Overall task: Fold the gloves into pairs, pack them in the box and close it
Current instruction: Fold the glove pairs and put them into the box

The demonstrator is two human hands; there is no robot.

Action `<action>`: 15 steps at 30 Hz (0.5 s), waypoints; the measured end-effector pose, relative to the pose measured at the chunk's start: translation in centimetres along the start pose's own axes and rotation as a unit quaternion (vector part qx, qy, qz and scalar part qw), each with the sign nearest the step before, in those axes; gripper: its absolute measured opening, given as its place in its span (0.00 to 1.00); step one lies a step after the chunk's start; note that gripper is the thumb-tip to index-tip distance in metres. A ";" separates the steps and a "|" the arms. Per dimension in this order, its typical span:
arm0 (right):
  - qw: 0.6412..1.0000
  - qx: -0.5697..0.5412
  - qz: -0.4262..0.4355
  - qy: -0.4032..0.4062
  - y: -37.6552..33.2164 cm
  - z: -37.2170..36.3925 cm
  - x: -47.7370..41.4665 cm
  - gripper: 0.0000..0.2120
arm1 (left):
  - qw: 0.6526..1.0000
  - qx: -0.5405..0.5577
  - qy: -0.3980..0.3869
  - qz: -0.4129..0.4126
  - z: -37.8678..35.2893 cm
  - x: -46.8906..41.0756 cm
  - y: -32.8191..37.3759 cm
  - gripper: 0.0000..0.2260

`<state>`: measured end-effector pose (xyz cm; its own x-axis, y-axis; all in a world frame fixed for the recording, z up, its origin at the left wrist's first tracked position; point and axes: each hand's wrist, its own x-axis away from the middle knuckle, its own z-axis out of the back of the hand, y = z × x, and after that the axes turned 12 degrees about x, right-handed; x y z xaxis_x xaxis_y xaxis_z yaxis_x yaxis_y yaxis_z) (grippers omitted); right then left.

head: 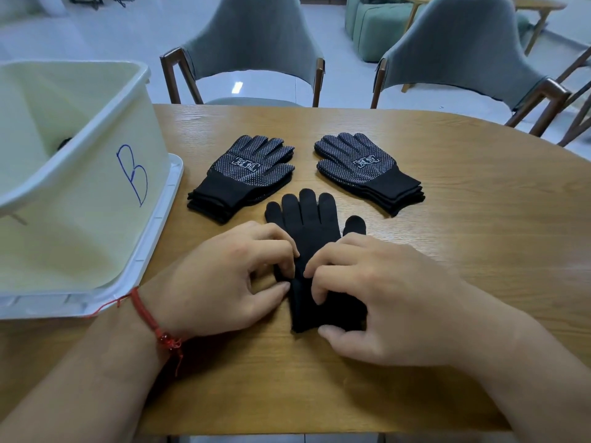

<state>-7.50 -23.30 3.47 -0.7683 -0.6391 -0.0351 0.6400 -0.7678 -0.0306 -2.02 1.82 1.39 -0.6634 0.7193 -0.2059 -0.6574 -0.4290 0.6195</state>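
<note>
Left hand (224, 276): near, pinching black glove (311, 225) at its left edge.
Right hand (383, 298): fingers curled, pinching the cuff.
Handling: soft, light, limp (likely bunches); hold at cuff.

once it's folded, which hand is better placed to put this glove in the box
Left, probably: the box stands beside the left hand; the right hand would have to reach across the glove.

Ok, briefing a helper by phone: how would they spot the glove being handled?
On the table, right of the white box marked B, lie the left stack and right stack of gloves. Nearer the person, between them, the left hand and right hand pinch the glove. It alone shows plain black; the stacks are white-dotted.
</note>
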 end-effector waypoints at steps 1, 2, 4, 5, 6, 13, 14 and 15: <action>1.000 0.001 -0.002 -0.001 0.0 0.1 0.0 0.12 | 1.000 0.003 -0.002 0.000 0.0 0.0 0.0 0.04; 1.000 0.001 -0.004 0.001 0.0 0.1 0.0 0.12 | 1.000 0.006 -0.004 0.001 0.1 0.1 -0.1 0.05; 1.000 0.009 -0.010 0.010 -0.2 -0.1 -0.2 0.09 | 1.000 0.010 -0.006 0.001 0.2 0.0 -0.2 0.06; 1.000 0.018 -0.014 0.016 -0.3 -0.3 -0.3 0.08 | 1.000 0.010 -0.006 0.000 0.2 0.0 -0.1 0.07; 0.999 0.025 -0.019 0.023 -0.4 -0.6 -0.4 0.07 | 1.000 0.009 -0.008 0.000 0.2 0.0 -0.1 0.09; 0.985 -0.110 -0.079 0.107 -0.3 -0.8 -0.7 0.06 | 1.000 -0.008 0.004 0.008 -0.4 -0.1 0.1 0.13; 0.977 -0.150 -0.092 0.117 -0.2 -0.8 -0.7 0.05 | 1.000 -0.011 0.015 0.012 -0.5 -0.3 0.1 0.11; 0.969 -0.186 -0.110 0.122 0.0 -0.8 -0.7 0.04 | 1.000 -0.011 0.024 0.016 -0.6 -0.4 0.0 0.11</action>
<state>-6.97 -22.77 2.66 -0.8910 -0.3974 -0.2195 0.4539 -0.7855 -0.4206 -1.99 1.15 1.03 -0.6999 0.6788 -0.2221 -0.6428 -0.4631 0.6102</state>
